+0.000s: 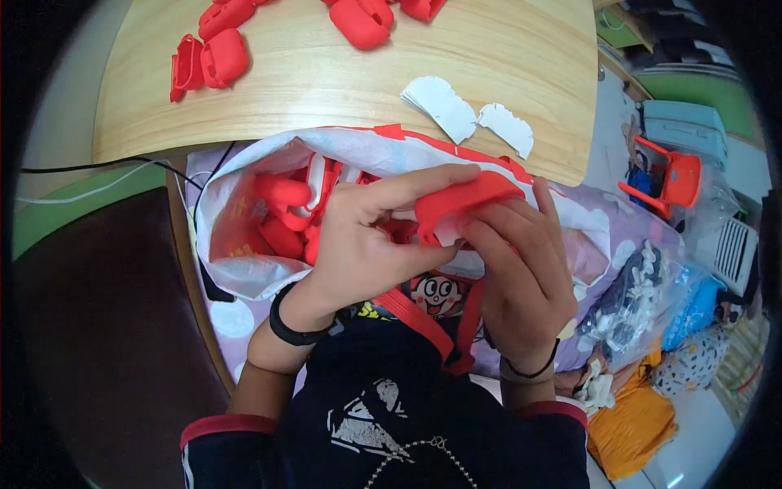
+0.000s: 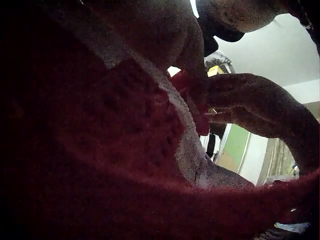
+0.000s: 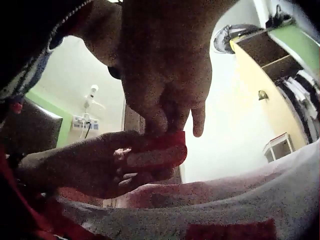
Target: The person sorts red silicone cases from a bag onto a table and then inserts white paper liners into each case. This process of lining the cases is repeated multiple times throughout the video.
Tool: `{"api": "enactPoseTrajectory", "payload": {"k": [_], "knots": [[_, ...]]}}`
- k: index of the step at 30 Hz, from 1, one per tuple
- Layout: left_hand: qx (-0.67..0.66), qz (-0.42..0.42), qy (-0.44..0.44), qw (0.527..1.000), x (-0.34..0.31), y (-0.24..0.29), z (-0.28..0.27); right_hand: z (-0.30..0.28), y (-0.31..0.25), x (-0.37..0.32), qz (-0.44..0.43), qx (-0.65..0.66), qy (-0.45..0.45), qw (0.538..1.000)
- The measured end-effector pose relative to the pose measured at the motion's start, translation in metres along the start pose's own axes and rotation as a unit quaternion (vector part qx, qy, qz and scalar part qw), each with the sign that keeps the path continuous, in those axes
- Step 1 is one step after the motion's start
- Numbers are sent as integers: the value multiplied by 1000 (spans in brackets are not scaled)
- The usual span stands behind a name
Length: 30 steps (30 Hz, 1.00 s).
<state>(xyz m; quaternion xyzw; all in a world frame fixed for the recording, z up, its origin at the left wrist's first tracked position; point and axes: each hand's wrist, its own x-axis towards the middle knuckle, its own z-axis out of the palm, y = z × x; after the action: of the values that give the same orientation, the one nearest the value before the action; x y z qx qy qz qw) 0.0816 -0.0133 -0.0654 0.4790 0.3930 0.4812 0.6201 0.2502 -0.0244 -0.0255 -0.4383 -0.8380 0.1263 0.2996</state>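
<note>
Left hand (image 1: 354,240) and right hand (image 1: 529,281) are together on one red case (image 1: 446,198), held up over the near part of an open bag (image 1: 350,145). Thumb and index finger of the left hand are clamped on the case from the left, one on its far side and one on its near side. Bent fingers of the right hand grip it from the right, one finger standing off it. A white piece (image 1: 445,233) shows at the case's near opening, just beside the right fingertips.

More red cases (image 1: 283,193) lie heaped inside the bag, to the left of the hands. Beyond the bag is a wooden desk (image 1: 309,98); red covers (image 1: 224,59) lie at its far left and far middle, and white cards (image 1: 440,106) lie fanned in two groups near its right corner. Purple bedding (image 1: 643,218) spreads under the bag, with a red chair (image 1: 680,175) well apart at far right.
</note>
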Motion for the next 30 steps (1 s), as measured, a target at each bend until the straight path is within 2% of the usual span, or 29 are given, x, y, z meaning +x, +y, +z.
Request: {"api": "enactPoseTrajectory", "payload": {"k": [8,11,14,17,18,20,21,22,24,27,30], "knots": [[20,8,10,1000,-2,-4,-8,15,-3,3,7,37,-5,999],[18,6,14,1000,-1,-4,-9,15,-4,4,-18,-23,-12,999],[24,17,23,999,-1,-3,-9,12,-14,5,-27,-167,-19,985],[110,16,24,994,-6,1,-15,12,-13,10,-11,-78,-50,996],[151,13,22,988,-8,2,-20,8,-10,15,23,14,-40,999],[185,75,-7,980,-9,8,-26,-1,2,24,89,198,-21,976],[201,105,-22,974,-10,10,-28,5,5,27,155,187,37,969],[166,84,-39,982,-12,13,-29,12,9,30,219,182,95,954],[97,46,-73,992,-16,18,-29,26,39,53,169,74,58,981],[-91,25,-49,994,-26,5,-24,54,60,57,178,21,-39,983],[-30,40,-118,992,-25,9,-33,64,67,58,183,-6,-67,981]]}}
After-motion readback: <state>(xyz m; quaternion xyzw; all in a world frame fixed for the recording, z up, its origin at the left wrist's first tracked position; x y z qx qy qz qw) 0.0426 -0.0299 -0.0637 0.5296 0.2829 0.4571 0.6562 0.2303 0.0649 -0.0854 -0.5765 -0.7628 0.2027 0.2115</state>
